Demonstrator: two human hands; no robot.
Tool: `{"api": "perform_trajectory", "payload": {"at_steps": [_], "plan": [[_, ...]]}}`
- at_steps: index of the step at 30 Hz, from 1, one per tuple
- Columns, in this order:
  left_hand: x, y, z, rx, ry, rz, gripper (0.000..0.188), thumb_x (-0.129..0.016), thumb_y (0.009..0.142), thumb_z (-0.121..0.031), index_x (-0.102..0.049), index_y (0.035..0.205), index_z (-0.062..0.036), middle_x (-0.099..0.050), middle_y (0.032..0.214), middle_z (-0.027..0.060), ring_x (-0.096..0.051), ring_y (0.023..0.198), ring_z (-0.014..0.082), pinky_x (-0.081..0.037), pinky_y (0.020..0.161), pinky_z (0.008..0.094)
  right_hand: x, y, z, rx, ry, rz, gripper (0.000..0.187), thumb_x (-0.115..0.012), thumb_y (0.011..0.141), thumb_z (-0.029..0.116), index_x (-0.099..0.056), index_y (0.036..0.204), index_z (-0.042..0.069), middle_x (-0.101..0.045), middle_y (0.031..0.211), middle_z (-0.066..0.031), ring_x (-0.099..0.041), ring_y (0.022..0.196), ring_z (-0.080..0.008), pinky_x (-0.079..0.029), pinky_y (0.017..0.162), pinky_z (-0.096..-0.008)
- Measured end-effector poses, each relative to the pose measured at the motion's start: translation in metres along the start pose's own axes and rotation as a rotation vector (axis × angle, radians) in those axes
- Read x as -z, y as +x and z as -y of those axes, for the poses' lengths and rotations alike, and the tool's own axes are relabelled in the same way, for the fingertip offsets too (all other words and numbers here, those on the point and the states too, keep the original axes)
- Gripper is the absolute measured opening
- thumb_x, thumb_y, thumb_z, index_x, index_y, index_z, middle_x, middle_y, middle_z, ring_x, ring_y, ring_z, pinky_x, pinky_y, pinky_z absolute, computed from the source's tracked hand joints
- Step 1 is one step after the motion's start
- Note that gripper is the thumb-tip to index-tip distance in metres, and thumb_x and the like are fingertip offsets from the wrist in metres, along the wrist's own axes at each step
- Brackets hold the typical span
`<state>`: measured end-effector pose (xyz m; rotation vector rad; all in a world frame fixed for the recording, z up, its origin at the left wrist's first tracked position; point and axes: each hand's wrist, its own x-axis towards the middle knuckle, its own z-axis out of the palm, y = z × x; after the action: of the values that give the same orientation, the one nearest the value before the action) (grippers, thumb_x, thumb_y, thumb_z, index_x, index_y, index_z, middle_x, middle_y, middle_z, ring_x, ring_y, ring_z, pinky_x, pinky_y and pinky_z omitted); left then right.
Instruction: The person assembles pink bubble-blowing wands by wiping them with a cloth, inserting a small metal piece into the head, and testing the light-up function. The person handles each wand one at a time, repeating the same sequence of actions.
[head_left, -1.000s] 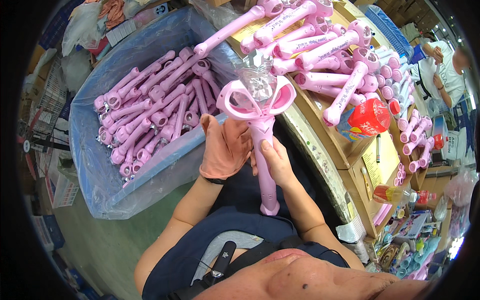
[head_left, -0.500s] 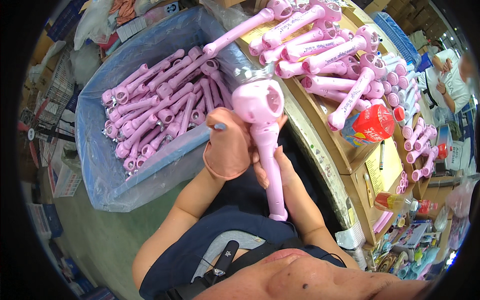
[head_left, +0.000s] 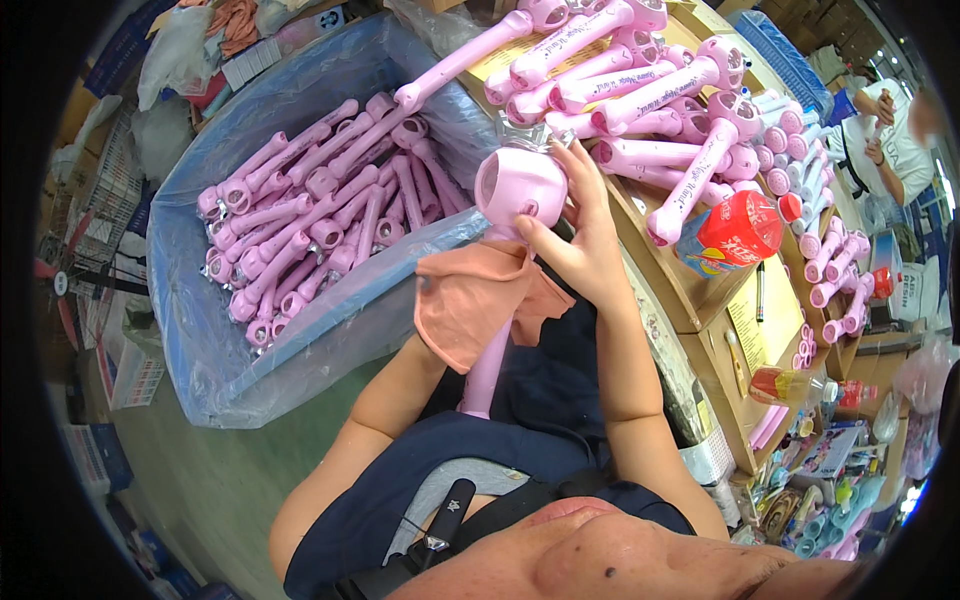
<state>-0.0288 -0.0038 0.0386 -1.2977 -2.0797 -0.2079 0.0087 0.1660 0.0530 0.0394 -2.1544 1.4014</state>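
Upright in front of me is a pink toy wand (head_left: 521, 187) with a round head, an oval opening in its side and clear plastic at the top. My right hand (head_left: 590, 240) is closed about the head, thumb near its base and fingers along the right side. An orange-pink cloth (head_left: 465, 305) covers my left hand and wraps the wand's handle below the head. The fingers of that hand are hidden under the cloth; only the left forearm (head_left: 405, 385) shows. The handle's lower end comes out beneath the cloth, near my lap.
A blue crate (head_left: 300, 385) lined with clear plastic holds many pink wands at the left. More wands (head_left: 650, 85) are piled on the bench at the right, near a red-labelled bottle (head_left: 735, 235) and yellow paper (head_left: 770, 315). Another person (head_left: 895, 140) stands beyond.
My right hand has moved up from the handle to the wand's head. The cloth, beside the wand before, is now around its handle. The wand has turned and its lower end swung left.
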Motion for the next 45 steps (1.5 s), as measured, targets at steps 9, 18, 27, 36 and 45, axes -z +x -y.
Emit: {"api": "perform_trajectory", "payload": {"at_steps": [9,18,27,36,45], "plan": [[-0.015,-0.016,-0.006,0.098,-0.070,0.007,0.011,-0.060,0.080,-0.006,-0.065,0.091,-0.0056,-0.064,0.085,0.0094,-0.065,0.072,0.0203,-0.052,0.060,0.0303,-0.004,-0.002,-0.018,-0.125,0.438,0.068,0.065,-0.072,0.085,0.007,-0.043,0.143,0.000,-0.023,0.156,-0.0249,-0.042,0.135,-0.0258,-0.044,0.104,-0.0376],[-0.010,-0.010,0.000,0.810,-1.896,0.215,0.037,-0.062,0.091,-0.036,-0.062,0.099,0.0007,-0.065,0.086,0.0130,-0.064,0.069,0.0200,-0.052,0.062,0.0291,-0.005,0.004,-0.035,-0.271,0.924,-0.012,0.066,-0.057,0.096,0.025,-0.028,0.152,0.005,-0.034,0.152,-0.0177,-0.037,0.138,-0.0257,-0.030,0.113,-0.0394],[0.013,0.022,0.017,0.482,-0.699,0.479,0.028,-0.060,0.086,-0.021,-0.059,0.106,-0.0017,-0.063,0.100,0.0204,-0.061,0.090,0.0319,-0.049,0.082,0.0451,-0.008,0.005,0.000,-0.234,0.478,0.081,0.056,-0.061,0.097,0.012,-0.038,0.148,0.002,-0.058,0.122,-0.0066,-0.058,0.099,-0.0095,-0.050,0.083,-0.0245],[-0.007,0.032,0.017,0.486,-0.684,0.250,0.040,-0.058,0.089,-0.033,-0.056,0.113,-0.0009,-0.064,0.101,0.0164,-0.063,0.086,0.0291,-0.051,0.080,0.0409,-0.008,0.005,-0.015,-0.152,0.415,0.167,0.068,-0.070,0.087,0.006,-0.039,0.147,0.000,-0.057,0.130,-0.0121,-0.059,0.110,-0.0159,-0.050,0.092,-0.0310],[-0.024,0.032,0.019,0.530,-0.825,0.171,0.046,-0.057,0.092,-0.039,-0.053,0.118,-0.0016,-0.064,0.103,0.0134,-0.063,0.084,0.0261,-0.053,0.079,0.0387,-0.008,0.004,-0.027,-0.108,0.285,0.173,0.066,-0.072,0.087,0.015,-0.042,0.144,-0.001,-0.056,0.133,-0.0191,-0.061,0.113,-0.0200,-0.049,0.094,-0.0323]]}}
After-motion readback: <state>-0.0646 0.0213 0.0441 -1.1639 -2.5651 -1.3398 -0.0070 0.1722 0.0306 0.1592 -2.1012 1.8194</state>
